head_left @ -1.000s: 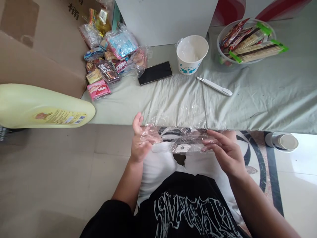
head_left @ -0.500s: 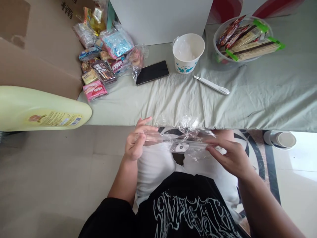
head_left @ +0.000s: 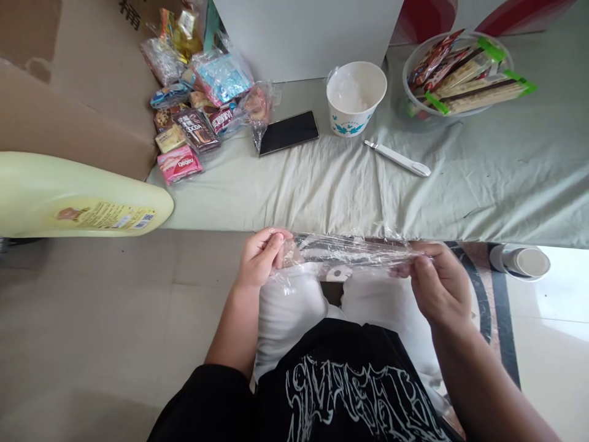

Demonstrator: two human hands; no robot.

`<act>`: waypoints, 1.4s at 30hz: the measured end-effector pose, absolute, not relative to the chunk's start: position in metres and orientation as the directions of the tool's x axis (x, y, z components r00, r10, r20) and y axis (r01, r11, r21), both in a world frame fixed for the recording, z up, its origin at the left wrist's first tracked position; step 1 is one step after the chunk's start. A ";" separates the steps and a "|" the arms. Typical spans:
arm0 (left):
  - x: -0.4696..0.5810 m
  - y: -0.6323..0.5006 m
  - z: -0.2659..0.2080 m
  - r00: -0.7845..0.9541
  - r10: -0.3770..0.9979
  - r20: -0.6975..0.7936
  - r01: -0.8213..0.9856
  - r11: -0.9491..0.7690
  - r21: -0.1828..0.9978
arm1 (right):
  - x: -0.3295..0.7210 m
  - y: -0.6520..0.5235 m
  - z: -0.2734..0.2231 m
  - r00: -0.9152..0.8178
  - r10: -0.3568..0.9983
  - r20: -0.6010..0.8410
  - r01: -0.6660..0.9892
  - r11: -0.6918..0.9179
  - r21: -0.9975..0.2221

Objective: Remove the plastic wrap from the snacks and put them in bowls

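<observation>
Currently, film (head_left: 354, 253): drawn out lengthwise above your knees (head_left: 294, 301), near the front edge of the worktop (head_left: 317, 196).
Left hand (head_left: 258, 261): your thumb and fingers pinch one end of the film.
Right hand (head_left: 442, 285): your thumb presses the other end against your bent fingers.
Cup (head_left: 352, 107): upright on the worktop, just behind the white tool (head_left: 399, 158).
Phone (head_left: 291, 132): flat, left of the cup, near the snacks (head_left: 197, 130).
Tub (head_left: 439, 124): right of the cup, full of wrapped sticks (head_left: 481, 93), some with green ends.
</observation>
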State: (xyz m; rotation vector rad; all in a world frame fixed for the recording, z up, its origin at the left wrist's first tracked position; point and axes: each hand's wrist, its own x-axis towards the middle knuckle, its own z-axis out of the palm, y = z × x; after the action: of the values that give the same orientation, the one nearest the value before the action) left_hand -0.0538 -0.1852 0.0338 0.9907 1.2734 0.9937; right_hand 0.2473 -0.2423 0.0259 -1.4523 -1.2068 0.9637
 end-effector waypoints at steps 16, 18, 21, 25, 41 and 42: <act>-0.061 -0.177 0.018 0.287 0.848 -0.445 0.049 0.451 0.891 | 0.238 -0.236 0.026 0.280 0.920 -0.274 -0.017 -0.281 -0.960; -0.062 -0.178 0.019 0.168 0.880 -0.443 -0.079 0.460 0.884 | 0.243 -0.237 0.024 0.243 0.925 -0.293 0.068 -0.318 -0.946; -0.062 -0.179 0.023 0.132 0.865 -0.485 -0.108 0.498 0.860 | 0.250 -0.237 0.024 0.282 0.949 -0.143 0.416 -0.255 -0.873; -0.056 -0.177 0.042 0.309 0.828 -0.467 0.081 0.467 0.881 | 0.247 -0.232 0.040 0.124 0.952 0.281 0.683 0.123 -0.720; -0.034 -0.152 0.113 0.823 0.478 -0.306 0.014 0.521 0.853 | 0.189 -0.185 0.072 -0.702 0.709 0.068 0.208 0.296 -0.932; -0.030 -0.153 0.113 0.820 0.482 -0.308 0.020 0.513 0.858 | 0.187 -0.187 0.072 -0.703 0.709 0.058 0.200 0.275 -0.940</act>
State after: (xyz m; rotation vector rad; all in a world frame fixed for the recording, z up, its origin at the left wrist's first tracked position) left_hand -0.0297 -0.1530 0.1130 1.0044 0.5631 0.2960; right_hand 0.1874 -0.1868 0.0720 -0.8162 -2.0775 1.4274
